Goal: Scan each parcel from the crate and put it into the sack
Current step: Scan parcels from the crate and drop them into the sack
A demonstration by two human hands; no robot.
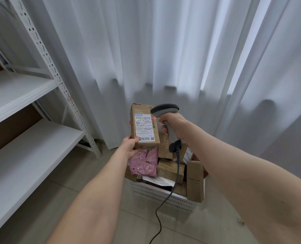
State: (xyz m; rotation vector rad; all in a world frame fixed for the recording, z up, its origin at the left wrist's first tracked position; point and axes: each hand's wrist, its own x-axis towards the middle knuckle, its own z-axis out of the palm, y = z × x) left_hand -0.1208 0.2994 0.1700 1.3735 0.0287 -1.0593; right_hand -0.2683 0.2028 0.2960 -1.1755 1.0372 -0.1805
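The fingers of the left hand (pixel 129 147) curl under the lower end of a brown cardboard parcel (pixel 145 127), with the thumb pressed against its near left corner, so that the box stands upright in the air above the crate (pixel 165 193). The parcel's white shipping label (pixel 145 129) faces the person, and a red scan line falls across the barcode near the label's right edge. The right hand (pixel 170 124) is wrapped tightly round the handle of a grey barcode scanner (pixel 165 110), whose head sits just beside the upper right of the parcel and points at the label. A dark cable (pixel 164 206) runs from the base of the handle down over the crate to the tiled floor (pixel 93 182). The white crate stands on the floor below both hands, filled with more cardboard boxes and a pink plastic mailer (pixel 144 163) at its left side. White metal shelving (pixel 23 106) stands to the left, and pale curtains (pixel 163 50) hang behind.
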